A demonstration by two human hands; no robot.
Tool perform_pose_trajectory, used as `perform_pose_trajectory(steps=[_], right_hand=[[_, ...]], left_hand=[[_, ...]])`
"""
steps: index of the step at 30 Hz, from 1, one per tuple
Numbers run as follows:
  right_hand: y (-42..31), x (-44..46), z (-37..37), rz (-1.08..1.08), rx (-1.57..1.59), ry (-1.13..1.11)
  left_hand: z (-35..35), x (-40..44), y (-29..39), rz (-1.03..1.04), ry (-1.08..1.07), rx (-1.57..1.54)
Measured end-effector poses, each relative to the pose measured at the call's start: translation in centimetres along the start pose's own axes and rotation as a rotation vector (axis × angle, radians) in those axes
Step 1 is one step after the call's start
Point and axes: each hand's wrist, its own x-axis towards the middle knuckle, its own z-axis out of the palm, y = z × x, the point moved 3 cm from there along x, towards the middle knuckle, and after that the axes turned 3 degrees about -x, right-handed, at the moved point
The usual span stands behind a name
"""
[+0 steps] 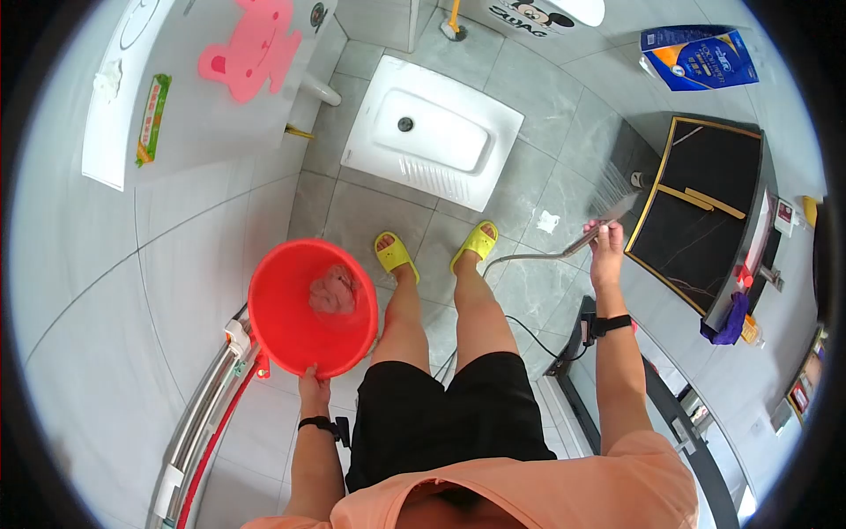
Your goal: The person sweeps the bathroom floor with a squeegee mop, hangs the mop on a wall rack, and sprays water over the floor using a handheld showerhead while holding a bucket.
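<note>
My left hand [314, 390] is closed on the near rim of a red bucket [273, 304], which is tilted so that its inside faces me. A crumpled, pinkish cloth-like thing [333, 291] lies in the bucket; I cannot make out exactly what it is. Out to the right, my right hand [606, 254] grips a shower head [619, 210] with a grey metal hose [533, 257] trailing from it toward my legs. Fine streaks of water [614, 188] spray from the head toward the floor by the black cabinet.
Ahead, a white squat toilet [507, 132] is set in the grey tiled floor [538, 189]. To the right stands a black cabinet [709, 163] with gold trim. A brush [453, 29] leans at the back. A white paper-like scrap [548, 220] lies on the floor.
</note>
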Motion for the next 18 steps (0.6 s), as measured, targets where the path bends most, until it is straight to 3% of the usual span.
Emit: perform_pose_trajectory(steps=[8, 10, 18], right_hand=[[-1.7, -1.1, -3.0, 0.103, 0.057, 0.217], [-1.1, -1.2, -3.6, 0.137, 0.042, 0.222], [3.1, -3.5, -5.7, 0.349, -0.108, 0.179]], left_hand=[[0.7, 0.8, 2.1, -0.019, 0.033, 0.062], [1.4, 0.4, 2.4, 0.013, -0.068, 0.044], [2.3, -1.1, 1.7, 0.022, 0.050, 0.025]])
